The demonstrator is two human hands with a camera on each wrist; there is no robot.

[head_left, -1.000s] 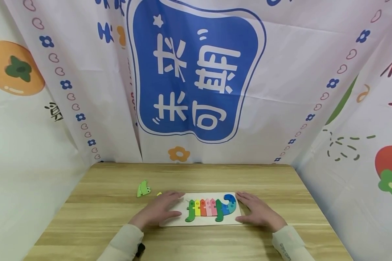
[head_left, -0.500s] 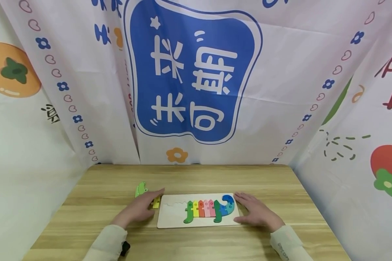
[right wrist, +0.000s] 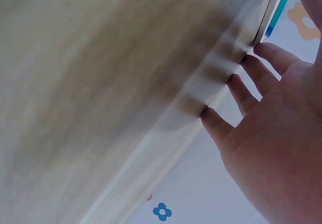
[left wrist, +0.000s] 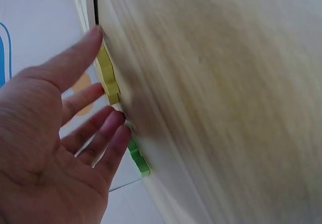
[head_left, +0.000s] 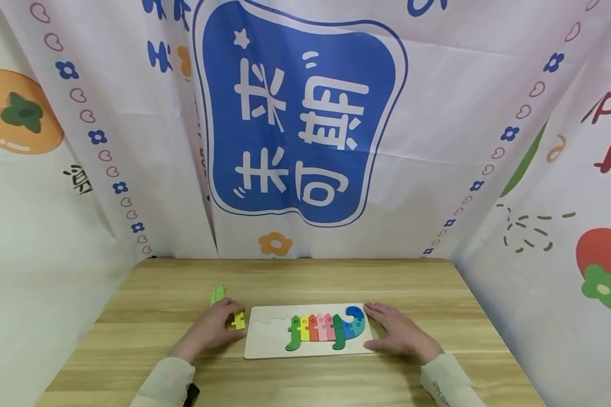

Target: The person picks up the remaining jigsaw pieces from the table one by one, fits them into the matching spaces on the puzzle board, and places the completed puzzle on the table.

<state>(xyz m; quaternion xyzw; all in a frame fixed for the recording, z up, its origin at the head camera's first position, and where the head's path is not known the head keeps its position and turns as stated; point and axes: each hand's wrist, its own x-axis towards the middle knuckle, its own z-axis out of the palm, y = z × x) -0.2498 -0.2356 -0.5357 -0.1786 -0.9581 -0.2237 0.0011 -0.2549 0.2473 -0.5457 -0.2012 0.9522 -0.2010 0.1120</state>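
A white wooden puzzle board (head_left: 267, 342) lies on the table, with a colourful crocodile's body and blue tail filled in and a bare outline at its left end. My left hand (head_left: 214, 325) is around a small yellow puzzle piece (head_left: 239, 320) just left of the board, thumb and forefinger spread apart beside it. Beyond that hand lies the green crocodile-head piece (head_left: 218, 294), partly hidden by it in the head view. In the left wrist view the fingers (left wrist: 113, 123) look loosely bent. My right hand (head_left: 397, 328) rests at the board's right edge, fingertips down on the table.
The wood-grain table (head_left: 305, 384) ends at the back against a printed white cloth (head_left: 438, 113), which also hangs along both sides. Bare tabletop shows in front of the board and behind it.
My left hand has left the board's left part, moved left and come down around the yellow piece, covering part of the green piece. My right hand stays at the board's right edge.
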